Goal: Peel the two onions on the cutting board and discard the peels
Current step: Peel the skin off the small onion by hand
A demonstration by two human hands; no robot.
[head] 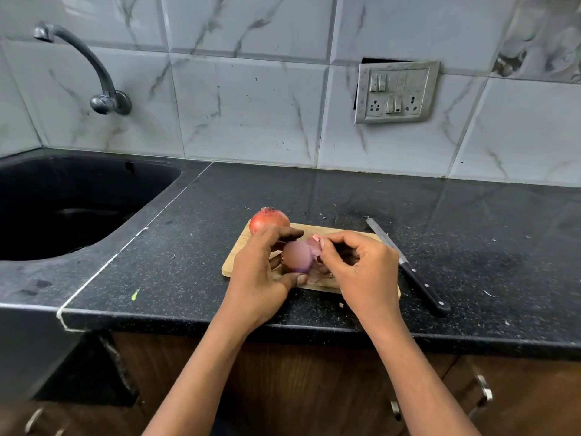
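Left grip (261,269): curled round the partly peeled onion (297,256), centre of frame, over the cutting board (235,259).
Right grip (361,269): pinching a loose peel (314,243) at that onion's right side.
Second onion (269,220): unpeeled, on the board's upper-left corner.
Knife (408,265): on the tabletop (176,247), just right of the board.

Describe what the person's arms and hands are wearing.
No sleeves show: the left forearm and right forearm are bare to the frame's edge. The left hand and right hand have no gloves; no ring, watch or bracelet is visible.
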